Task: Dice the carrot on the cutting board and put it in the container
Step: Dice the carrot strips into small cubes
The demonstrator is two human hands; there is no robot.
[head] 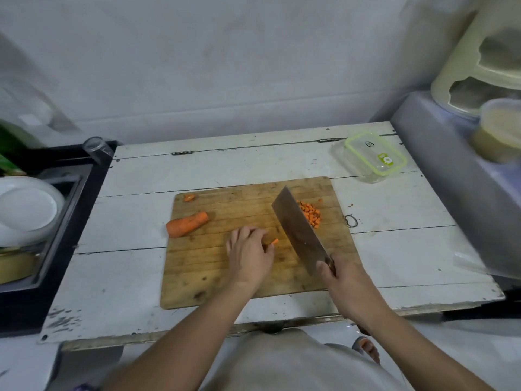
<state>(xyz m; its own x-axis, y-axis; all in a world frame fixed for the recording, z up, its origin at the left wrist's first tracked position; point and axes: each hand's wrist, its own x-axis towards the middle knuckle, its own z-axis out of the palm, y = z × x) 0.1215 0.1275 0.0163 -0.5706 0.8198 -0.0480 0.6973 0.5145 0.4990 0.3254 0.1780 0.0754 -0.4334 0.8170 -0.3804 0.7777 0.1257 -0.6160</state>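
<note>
Orange carrot strips sit pinned under your left hand on the cutting board so they stay put, while your right hand squeezes the knife to chop.

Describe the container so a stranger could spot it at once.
Find the white wooden table and its cutting board. Beyond the board's far right corner stands the container, alone. It is clear plastic, the only thing with a lime green lid rim.

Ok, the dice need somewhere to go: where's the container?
In the head view the container, lid on, sits on the white table at the far right, beyond the cutting board's right corner.
</note>
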